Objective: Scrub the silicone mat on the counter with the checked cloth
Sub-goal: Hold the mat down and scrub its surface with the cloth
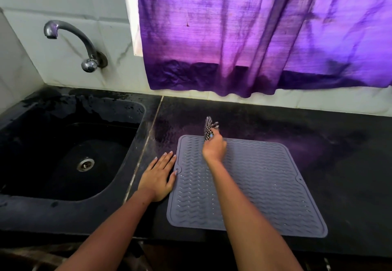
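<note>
Dark stone counter [339,164] runs under a purple curtain [254,37], with a black sink [63,154] and a tap [72,37] to the left. On the counter, just right of the sink, lies the grey ridged mat [254,186]. The right hand [214,147] is at the mat's far edge, fingers curled round the bunched checked cloth [209,127], which sticks up past the mat's rim. The left hand [159,177] lies flat with straight fingers on the counter, touching the mat's left edge, apparently to steady it. Scrubbing seems to be under way at the far side. Next, the cloth likely needs pressing down and drawing back across the ridges while the left hand holds the mat in place.
</note>
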`<state>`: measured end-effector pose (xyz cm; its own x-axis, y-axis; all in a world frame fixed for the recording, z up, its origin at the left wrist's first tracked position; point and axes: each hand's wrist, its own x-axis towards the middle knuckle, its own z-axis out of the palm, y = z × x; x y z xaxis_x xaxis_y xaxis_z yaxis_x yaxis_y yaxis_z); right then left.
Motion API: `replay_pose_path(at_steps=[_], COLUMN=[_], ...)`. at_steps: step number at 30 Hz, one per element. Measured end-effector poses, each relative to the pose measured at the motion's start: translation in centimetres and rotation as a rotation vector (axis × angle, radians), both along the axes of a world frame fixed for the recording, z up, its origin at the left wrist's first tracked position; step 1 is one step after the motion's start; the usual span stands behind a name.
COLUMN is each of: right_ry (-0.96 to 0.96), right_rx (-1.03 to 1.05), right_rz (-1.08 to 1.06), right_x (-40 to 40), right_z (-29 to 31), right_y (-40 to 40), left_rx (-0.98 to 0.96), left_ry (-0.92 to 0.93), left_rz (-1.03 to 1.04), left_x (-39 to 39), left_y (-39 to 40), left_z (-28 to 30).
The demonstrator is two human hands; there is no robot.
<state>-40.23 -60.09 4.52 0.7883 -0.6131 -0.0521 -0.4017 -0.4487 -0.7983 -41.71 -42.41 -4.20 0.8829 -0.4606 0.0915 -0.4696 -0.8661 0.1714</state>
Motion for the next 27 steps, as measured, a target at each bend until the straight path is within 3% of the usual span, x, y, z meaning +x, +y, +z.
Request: replay_pose_path(at_steps=[2,4,6,8,16,18,20,22,24,27], right_ry=[-0.022,0.092,0.229,0.255,0.201,0.172,0.098,0.006,-0.013,0.045], right_rx=[-0.259,-0.472,-0.628,-0.701,-0.607,-0.353,0.068,0.268,0.093,-0.284], right_rz=[0.097,0.311,0.469,0.497,0.417,0.269,0.060,-0.119,-0.155,0.023], right_x=[-0.2,-0.4,-0.7,-0.8,-1.2,-0.6,0.4,0.9,0.5,-0.6], right_z=[-0.5,-2.5,-4.4,-5.2,-2.5,-2.1,-1.0,-0.2,0.5,-0.1], right_y=[0.7,2.0,3.0,3.0,1.7,1.1,0.2,-1.0,-1.6,-1.8], left_rx=[-0.005,-0.014,-0.005,0.004,0.020,0.025,0.031,0.024,0.022,0.004], left_ry=[0.003,0.006,0.001,-0.003,0.016,0.033,0.045,0.042,0.040,0.049], left_rz=[-0.004,-0.003,-0.002,-0.004,-0.010,-0.013,-0.025,-0.030,-0.031,-0.029], left_x=[0.0,0.0,0.0,0.0,-0.4,-0.3,-0.1,-0.2,-0.1,0.0], left_y=[0.0,0.0,0.0,0.0,-0.1,-0.1,-0.1,-0.1,-0.1,0.1], left_z=[0.0,-0.1,-0.2,-0.1,0.2,0.2,0.2,0.1,0.1,0.2])
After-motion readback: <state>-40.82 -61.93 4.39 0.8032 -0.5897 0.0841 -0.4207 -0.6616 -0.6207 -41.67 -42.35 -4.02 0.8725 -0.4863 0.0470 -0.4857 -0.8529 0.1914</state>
